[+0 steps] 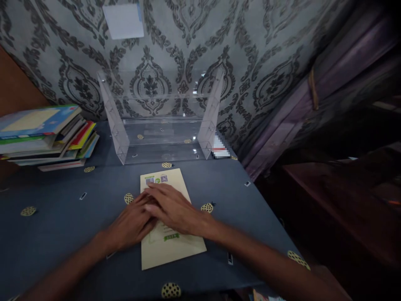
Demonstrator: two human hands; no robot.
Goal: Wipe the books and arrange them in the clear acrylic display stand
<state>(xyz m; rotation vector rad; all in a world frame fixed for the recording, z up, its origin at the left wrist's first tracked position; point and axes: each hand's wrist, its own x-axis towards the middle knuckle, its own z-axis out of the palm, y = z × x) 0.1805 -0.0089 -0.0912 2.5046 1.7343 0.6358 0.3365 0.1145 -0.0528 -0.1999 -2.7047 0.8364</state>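
Note:
A thin cream-coloured booklet (173,255) lies flat on the table, its printed cover up, with a QR code and a barcode at the far end and a green banner nearer me. Both hands rest on its middle, overlapping. My left hand (133,221) lies on the left part of the cover, its fingers reaching forward and partly hidden. Across those fingers lies my right hand (175,207), its own fingers stretched out to the left. Neither hand grips the booklet.
A clear plastic rack (115,125) stands behind the booklet by the patterned wall. Stacked books (46,133) sit at the left. A small blurred-out white item (221,148) is right of the rack. The blue tablecloth (72,221) ends at the right, beside a purple curtain (282,113).

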